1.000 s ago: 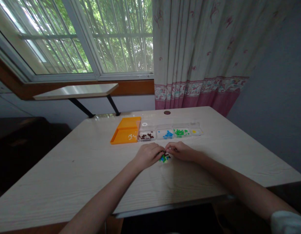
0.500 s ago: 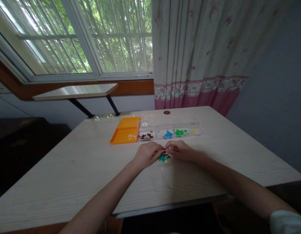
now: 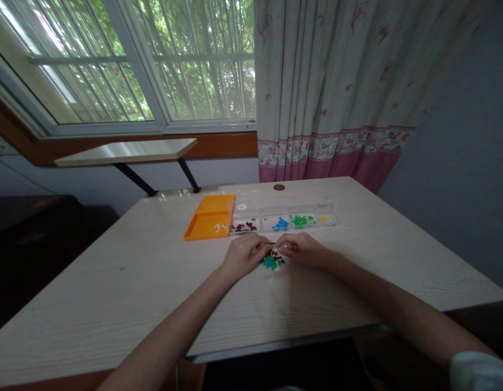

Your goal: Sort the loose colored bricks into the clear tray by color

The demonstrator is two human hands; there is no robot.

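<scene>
My left hand (image 3: 244, 255) and my right hand (image 3: 302, 249) meet just in front of the clear tray, with thumbs and fingers pinched. Between their fingertips runs a thin dark brown piece (image 3: 272, 244), gripped at either end. Right below it is a small cluster of tiny green, blue and brown building bricks (image 3: 271, 263). Whether the cluster lies loose or is joined together I cannot tell. Part of it is hidden behind my left fingers.
A clear compartment tray (image 3: 268, 230) holds brown, blue, green and yellow pieces. Left of it lies an open orange case (image 3: 206, 227) with white pieces. These stand on a pale wooden table (image 3: 153, 304). A raised shelf (image 3: 129, 152) is at the back left, near the window.
Both hands have shifted slightly up and away from the cluster. More of the cluster shows, and the brown piece is now visible between the fingertips.
</scene>
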